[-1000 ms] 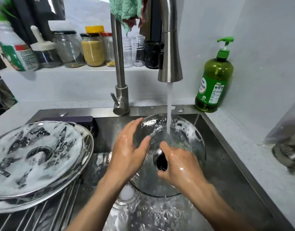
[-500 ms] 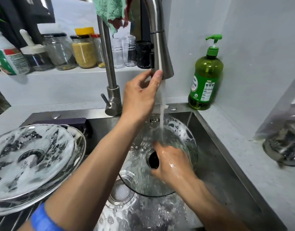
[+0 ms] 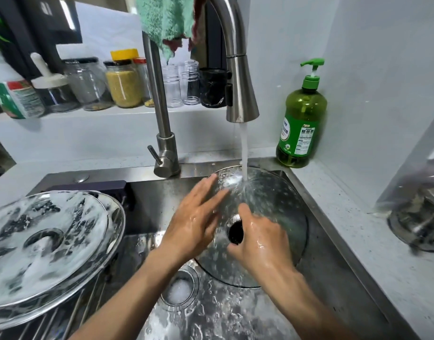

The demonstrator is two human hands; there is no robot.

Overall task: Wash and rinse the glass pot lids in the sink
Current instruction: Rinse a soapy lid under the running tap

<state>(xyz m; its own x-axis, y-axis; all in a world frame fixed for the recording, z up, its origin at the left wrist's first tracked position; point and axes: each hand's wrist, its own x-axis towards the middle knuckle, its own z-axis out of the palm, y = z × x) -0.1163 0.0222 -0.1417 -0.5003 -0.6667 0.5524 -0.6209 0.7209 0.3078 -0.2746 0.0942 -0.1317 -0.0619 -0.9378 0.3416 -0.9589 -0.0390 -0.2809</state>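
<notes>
Glass lid (image 3: 267,204) sits tilted in the sink (image 3: 334,278), under the running tap (image 3: 240,94), w/ the stream hitting its upper part near the far rim. Right hand (image 3: 262,239) has its grip closed round the black knob (image 3: 235,231) at the lid's centre, thumb up along it, holding the lid at an angle to the water. Left hand (image 3: 196,217) is released, fingers straight and spread, flat on the wet glass just left of the knob; it holds nothing, only rubs or wipes. Step in hand, as I judge it: rinsing this lid, not soaping it, since the glass looks mostly clear w/ droplets and no foam. Second lid (image 3: 46,241), maybe stacked on another, lies on the drying rack (image 3: 71,322) at the left of the sink and is covered in suds, so it's washed but not rinsed. Drain (image 3: 179,288) below shows foam and water. Next move prob. calls for turning the lid by the knob so the stream reaches the lower half and rim, left palm sweeping along, then flipping to do the underside. Wet glass is slippery, so the knob hold needs to stay firm while the lid rotates. Green soap bottle (image 3: 299,119) stands on the worktop (image 3: 383,253) at the back corner, well apart from both hands.
</notes>
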